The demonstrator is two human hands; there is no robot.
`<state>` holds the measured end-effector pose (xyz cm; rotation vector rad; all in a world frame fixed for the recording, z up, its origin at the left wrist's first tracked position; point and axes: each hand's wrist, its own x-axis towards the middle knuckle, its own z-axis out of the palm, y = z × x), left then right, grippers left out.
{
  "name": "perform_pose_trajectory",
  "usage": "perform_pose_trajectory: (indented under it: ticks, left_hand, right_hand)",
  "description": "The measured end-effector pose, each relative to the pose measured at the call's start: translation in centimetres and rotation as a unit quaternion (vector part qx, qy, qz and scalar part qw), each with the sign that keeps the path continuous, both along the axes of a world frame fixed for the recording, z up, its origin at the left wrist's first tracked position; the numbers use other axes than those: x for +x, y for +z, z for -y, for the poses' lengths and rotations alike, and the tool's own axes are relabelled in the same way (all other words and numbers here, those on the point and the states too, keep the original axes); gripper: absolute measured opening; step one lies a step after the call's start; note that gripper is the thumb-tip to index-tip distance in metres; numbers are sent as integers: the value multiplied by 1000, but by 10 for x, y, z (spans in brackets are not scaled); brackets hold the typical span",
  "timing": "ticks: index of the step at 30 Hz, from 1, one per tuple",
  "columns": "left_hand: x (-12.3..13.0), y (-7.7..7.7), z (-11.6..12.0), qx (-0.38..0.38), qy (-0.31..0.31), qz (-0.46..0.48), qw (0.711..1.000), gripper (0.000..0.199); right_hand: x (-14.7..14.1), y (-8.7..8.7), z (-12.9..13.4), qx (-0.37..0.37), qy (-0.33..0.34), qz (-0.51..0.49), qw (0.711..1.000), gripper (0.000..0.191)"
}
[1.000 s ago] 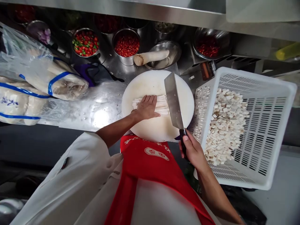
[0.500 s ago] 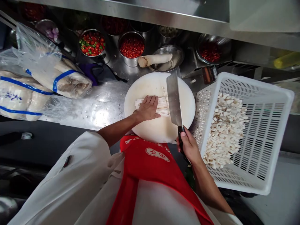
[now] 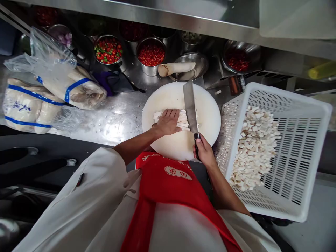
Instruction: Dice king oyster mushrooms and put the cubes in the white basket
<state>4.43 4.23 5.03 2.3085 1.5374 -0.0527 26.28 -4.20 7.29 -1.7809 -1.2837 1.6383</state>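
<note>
On the round white cutting board (image 3: pixel 178 145) lie several long white strips (image 3: pixel 183 120), side by side. My left hand (image 3: pixel 168 122) rests flat on top of them, its fingers pointing away from me and its palm hiding their middle. My right hand (image 3: pixel 204 150) is closed around the black handle of a cleaver (image 3: pixel 191 106). The wide blade stands close to the right of my left hand, over the strips' right part, and hides some of them. Whether its edge touches the board cannot be made out.
A white basket (image 3: pixel 312 157) with diced white pieces (image 3: pixel 256 150) stands right of the board. Behind are a metal dish (image 3: pixel 201 64) with a whole mushroom (image 3: pixel 181 67) and cups of chopped peppers (image 3: pixel 151 55). Bagged mushrooms (image 3: pixel 31 105) lie left; a person's legs (image 3: pixel 49 168) show below.
The cleaver and my right hand have moved left, closer to my left hand, which stays on the strips. The view has shifted slightly, and more of a person's legs shows at the left.
</note>
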Motion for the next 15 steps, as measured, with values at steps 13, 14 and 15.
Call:
perform_pose_trajectory:
  ticks: [13, 14, 15]
  left_hand:
    - [4, 1, 3, 0, 30, 26, 999, 65]
    - [4, 1, 3, 0, 28, 24, 999, 65]
    - [4, 2, 2, 1, 26, 21, 999, 65]
  right_hand:
    - [2, 35, 21, -53, 56, 61, 995, 64]
    - [-2, 23, 14, -32, 53, 56, 997, 66]
    - [-6, 12, 9, -17, 45, 45, 998, 68]
